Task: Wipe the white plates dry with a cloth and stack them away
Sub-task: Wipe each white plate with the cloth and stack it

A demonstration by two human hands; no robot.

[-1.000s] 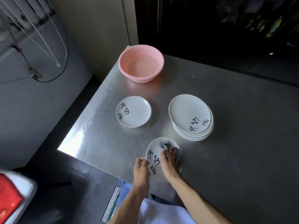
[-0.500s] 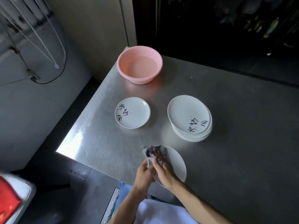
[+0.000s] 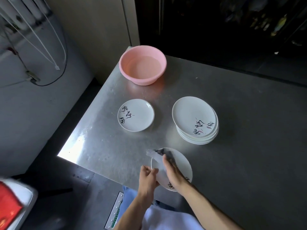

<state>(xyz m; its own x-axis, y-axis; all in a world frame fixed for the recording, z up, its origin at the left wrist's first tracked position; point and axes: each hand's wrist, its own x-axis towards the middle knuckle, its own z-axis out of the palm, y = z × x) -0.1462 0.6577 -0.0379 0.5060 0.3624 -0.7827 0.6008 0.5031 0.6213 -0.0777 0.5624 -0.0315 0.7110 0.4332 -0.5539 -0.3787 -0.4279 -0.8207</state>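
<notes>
Left hand (image 3: 148, 177): forearm comes in from the lower edge, fingers curled round the left rim of the plate (image 3: 181, 165), gripping it. Right hand (image 3: 172, 171): forearm enters from lower right, palm down across the plate, fingers stretched forward and lying flat on the cloth (image 3: 166, 154), pressing it onto the plate's far-left part.

Plate sits at the near edge of the bench (image 3: 240, 138); can't tell if it rests on the bench or is lifted. Stack (image 3: 196, 120) of plates is further back to the right. A lone plate (image 3: 136, 115) is back left, apart from both. Pink basin (image 3: 142, 64) stands at the far corner.

Hard to read: cloth is dark and motion-blurred, with a pale smear at its left end. Right fingertips merge into it. The hand covers most of the plate's print.
</notes>
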